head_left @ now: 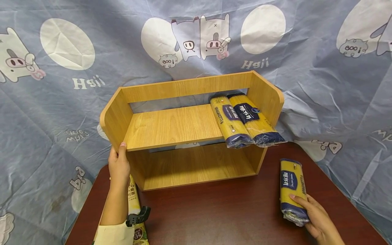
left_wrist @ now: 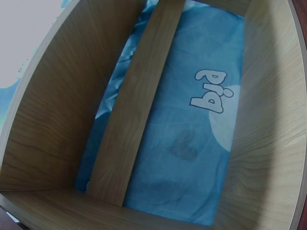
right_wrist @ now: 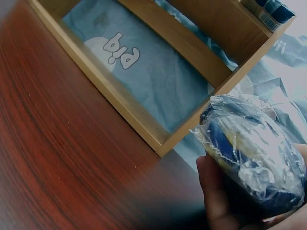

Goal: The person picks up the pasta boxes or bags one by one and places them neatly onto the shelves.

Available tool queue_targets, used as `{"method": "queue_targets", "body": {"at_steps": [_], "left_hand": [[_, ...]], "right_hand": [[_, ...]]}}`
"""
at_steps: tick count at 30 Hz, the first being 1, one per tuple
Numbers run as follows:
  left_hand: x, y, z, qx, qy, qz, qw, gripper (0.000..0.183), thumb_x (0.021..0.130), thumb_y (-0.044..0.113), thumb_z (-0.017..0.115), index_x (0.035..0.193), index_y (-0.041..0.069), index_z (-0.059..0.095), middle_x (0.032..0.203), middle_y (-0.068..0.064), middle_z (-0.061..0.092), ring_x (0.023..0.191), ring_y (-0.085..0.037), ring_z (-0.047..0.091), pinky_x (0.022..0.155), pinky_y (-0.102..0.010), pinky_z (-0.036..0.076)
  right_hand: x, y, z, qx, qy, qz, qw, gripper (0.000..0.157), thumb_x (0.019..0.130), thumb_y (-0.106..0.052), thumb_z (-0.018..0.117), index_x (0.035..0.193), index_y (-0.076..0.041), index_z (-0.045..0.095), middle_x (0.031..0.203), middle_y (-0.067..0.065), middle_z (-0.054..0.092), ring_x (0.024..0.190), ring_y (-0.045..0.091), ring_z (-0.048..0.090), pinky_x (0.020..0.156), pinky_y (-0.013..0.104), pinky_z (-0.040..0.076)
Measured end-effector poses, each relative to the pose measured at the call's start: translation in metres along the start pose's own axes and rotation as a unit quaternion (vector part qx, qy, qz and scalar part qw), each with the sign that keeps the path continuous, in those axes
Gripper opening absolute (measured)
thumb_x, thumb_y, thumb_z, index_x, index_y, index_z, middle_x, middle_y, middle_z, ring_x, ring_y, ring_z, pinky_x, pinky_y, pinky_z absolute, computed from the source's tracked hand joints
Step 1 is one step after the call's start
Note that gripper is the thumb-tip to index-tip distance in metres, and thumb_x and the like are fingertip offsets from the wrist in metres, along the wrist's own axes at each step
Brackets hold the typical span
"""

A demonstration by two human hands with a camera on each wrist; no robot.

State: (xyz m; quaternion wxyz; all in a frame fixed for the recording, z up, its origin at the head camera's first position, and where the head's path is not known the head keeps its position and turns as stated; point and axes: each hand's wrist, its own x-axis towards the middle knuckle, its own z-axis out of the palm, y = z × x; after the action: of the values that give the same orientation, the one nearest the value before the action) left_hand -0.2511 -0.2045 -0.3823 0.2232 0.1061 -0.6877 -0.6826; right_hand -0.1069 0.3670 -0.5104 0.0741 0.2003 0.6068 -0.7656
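Observation:
A small two-tier wooden shelf (head_left: 171,122) stands on the table. My left hand (head_left: 118,166) grips its left side panel near the front end of the upper board. In my right hand (head_left: 320,217) is a yellow and navy spaghetti pack (head_left: 292,190), held near its lower end over the table's right part. Its crinkled clear wrapper end (right_wrist: 254,158) fills the right of the right wrist view. Two more packs, a left one (head_left: 229,119) and a right one (head_left: 252,117), lie side by side at the upper board's right end, jutting past its front edge.
A yellow noodle package (head_left: 134,204) lies left of the shelf, partly behind my left forearm. The dark red-brown table (head_left: 208,214) extends in front of the shelf. A blue-grey cartoon-print cloth (head_left: 122,41) hangs behind and at both sides.

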Motion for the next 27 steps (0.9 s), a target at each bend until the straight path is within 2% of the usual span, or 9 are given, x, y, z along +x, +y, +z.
{"method": "queue_targets", "body": {"at_steps": [4,9,14,18,27], "left_hand": [[0.0,-0.001,-0.001,0.003,-0.002,-0.001,1.0,0.044,0.106,0.043,0.047,0.145,0.023,0.052,0.135,-0.006,0.057,0.113,-0.014,0.054,0.097,-0.028,0.04],[0.0,-0.001,0.0,-0.01,-0.006,-0.001,0.9999,0.044,0.106,0.043,0.047,0.144,0.021,0.052,0.129,-0.002,0.057,0.112,-0.013,0.054,0.098,-0.03,0.041],[0.0,0.0,0.0,-0.012,-0.004,-0.001,0.9999,0.044,0.106,0.043,0.047,0.143,0.02,0.053,0.122,0.002,0.057,0.109,-0.012,0.055,0.097,-0.031,0.041],[0.0,0.001,0.0,-0.003,-0.003,-0.002,1.0,0.044,0.105,0.044,0.047,0.143,0.022,0.053,0.125,0.0,0.057,0.109,-0.012,0.054,0.097,-0.031,0.041],[0.002,0.001,0.0,0.0,0.002,-0.006,1.0,0.045,0.105,0.045,0.048,0.143,0.022,0.054,0.125,0.0,0.057,0.108,-0.011,0.054,0.095,-0.029,0.041]], "right_hand": [[-0.001,0.0,0.001,0.011,-0.007,-0.008,1.0,0.011,0.105,-0.031,0.055,0.113,-0.036,0.052,0.095,-0.008,0.072,0.086,0.013,0.071,0.072,0.034,0.059],[-0.003,0.001,0.001,0.018,-0.02,-0.03,0.999,0.013,0.106,-0.026,0.052,0.115,-0.036,0.053,0.095,-0.008,0.073,0.085,0.013,0.071,0.071,0.034,0.059],[-0.004,0.001,0.001,0.047,-0.06,-0.073,0.994,0.019,0.108,-0.017,0.046,0.118,-0.032,0.052,0.098,-0.006,0.075,0.086,0.014,0.073,0.07,0.035,0.06],[-0.004,0.0,0.001,0.064,-0.086,-0.097,0.989,0.024,0.108,-0.012,0.042,0.121,-0.03,0.052,0.101,-0.004,0.076,0.088,0.015,0.074,0.07,0.035,0.061],[-0.011,-0.005,0.004,0.079,-0.097,-0.134,0.983,0.03,0.108,-0.008,0.04,0.125,-0.03,0.051,0.1,-0.004,0.076,0.085,0.015,0.074,0.067,0.034,0.06]]}}
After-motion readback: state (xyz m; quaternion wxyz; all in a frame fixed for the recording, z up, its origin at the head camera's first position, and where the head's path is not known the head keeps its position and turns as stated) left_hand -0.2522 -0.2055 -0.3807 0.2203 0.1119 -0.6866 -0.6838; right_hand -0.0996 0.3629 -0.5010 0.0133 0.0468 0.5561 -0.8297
